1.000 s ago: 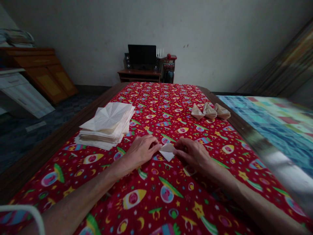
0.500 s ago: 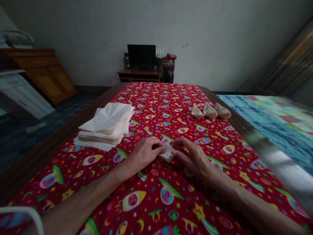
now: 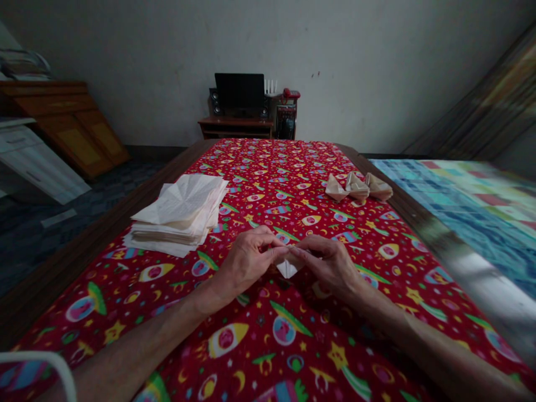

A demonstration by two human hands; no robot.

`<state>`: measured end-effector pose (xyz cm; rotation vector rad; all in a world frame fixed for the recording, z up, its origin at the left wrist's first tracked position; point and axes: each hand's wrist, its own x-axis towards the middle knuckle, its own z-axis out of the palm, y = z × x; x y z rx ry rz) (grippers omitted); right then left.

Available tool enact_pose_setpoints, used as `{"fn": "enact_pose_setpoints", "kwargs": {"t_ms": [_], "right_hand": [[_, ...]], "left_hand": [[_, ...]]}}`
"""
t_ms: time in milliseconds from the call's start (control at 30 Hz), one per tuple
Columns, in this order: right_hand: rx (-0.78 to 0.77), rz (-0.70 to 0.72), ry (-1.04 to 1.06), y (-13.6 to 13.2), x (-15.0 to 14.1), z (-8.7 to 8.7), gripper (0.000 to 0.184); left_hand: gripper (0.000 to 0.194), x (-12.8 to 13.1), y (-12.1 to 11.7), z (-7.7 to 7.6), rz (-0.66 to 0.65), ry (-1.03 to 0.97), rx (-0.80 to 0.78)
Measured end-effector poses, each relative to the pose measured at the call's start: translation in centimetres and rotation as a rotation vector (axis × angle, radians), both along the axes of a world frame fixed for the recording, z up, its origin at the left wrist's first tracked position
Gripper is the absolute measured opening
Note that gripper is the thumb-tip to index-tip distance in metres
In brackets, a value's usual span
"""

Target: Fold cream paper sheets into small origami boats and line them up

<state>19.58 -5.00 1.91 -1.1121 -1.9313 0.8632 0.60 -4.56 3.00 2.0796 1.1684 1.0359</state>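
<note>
My left hand [image 3: 247,262] and my right hand [image 3: 329,263] meet over the middle of a red patterned tablecloth [image 3: 293,335]. Between their fingertips they pinch a small folded white paper piece [image 3: 287,268], lifted slightly off the cloth. Both hands have fingers curled onto it. A stack of creased white paper sheets [image 3: 180,212] lies to the left of my left hand. Three folded tan paper pieces [image 3: 359,187] sit in a row at the far right of the cloth.
The cloth covers a dark wooden table [image 3: 79,251] with bare edges on both sides. A checked blue-green surface [image 3: 469,206] lies to the right. Wooden cabinets [image 3: 71,123] stand at the left, and a monitor on a low stand [image 3: 240,97] at the far wall.
The paper piece lay flat on the cloth under my fingertips; both hands have since drawn together and lifted it, folding it smaller.
</note>
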Motion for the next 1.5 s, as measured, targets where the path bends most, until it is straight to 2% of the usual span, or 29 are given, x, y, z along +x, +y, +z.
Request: {"fn": "enact_pose_setpoints", "kwargs": {"t_ms": [167, 267, 400, 533, 633, 767, 900, 967, 1000, 1067, 1133, 1200, 1300, 1500], "right_hand": [[-0.050, -0.100, 0.076, 0.1, 0.3, 0.6, 0.031], [-0.084, -0.195, 0.139, 0.8, 0.7, 0.4, 0.029], [-0.108, -0.234, 0.164, 1.8, 1.2, -0.3, 0.026], [-0.075, -0.273, 0.135, 2.2, 1.6, -0.5, 0.025], [-0.051, -0.301, 0.023, 2.3, 1.8, -0.4, 0.023], [-0.020, -0.309, -0.199, 2.5, 2.0, -0.5, 0.021], [0.101, -0.313, -0.451, 2.7, 2.2, -1.0, 0.018], [0.142, -0.308, -0.533, 2.8, 2.3, -1.2, 0.018], [0.149, -0.304, -0.554, 2.8, 2.3, -1.2, 0.018], [0.156, -0.305, -0.575, 2.8, 2.3, -1.2, 0.018], [0.163, -0.313, -0.596, 2.8, 2.2, -1.2, 0.019], [0.168, -0.324, -0.618, 2.7, 2.1, -1.1, 0.019], [0.179, -0.334, -0.646, 2.7, 1.9, -1.0, 0.017], [0.217, -0.365, -0.700, 2.7, 2.0, -1.4, 0.017]], "left_hand": [[0.013, -0.4, 0.1, 0.4, 0.073, -0.064, -0.027], [0.015, -0.7, 0.5, 0.0, 0.144, -0.098, -0.038], [0.020, -1.3, 1.3, -0.7, 0.189, -0.130, -0.127], [0.024, -2.1, 2.0, -1.1, 0.230, -0.116, -0.122], [0.024, -2.5, 2.4, -1.2, 0.236, -0.048, -0.083], [0.015, -2.7, 2.8, -1.8, 0.280, 0.218, -0.012], [0.011, -2.2, 2.6, -2.4, 0.299, 0.356, 0.036], [0.006, -2.0, 2.2, -2.5, 0.304, 0.443, 0.118], [0.006, -1.9, 2.0, -2.4, 0.298, 0.488, 0.182], [0.027, -1.7, 1.6, -2.0, 0.221, 0.564, 0.343], [0.044, -1.6, 1.3, -1.6, 0.053, 0.633, 0.470], [0.050, -1.5, 1.1, -1.4, -0.124, 0.713, 0.526], [0.050, -1.3, 0.9, -1.8, -0.239, 0.786, 0.496], [0.054, -1.2, 0.4, -2.9, -0.246, 0.770, 0.356]]}}
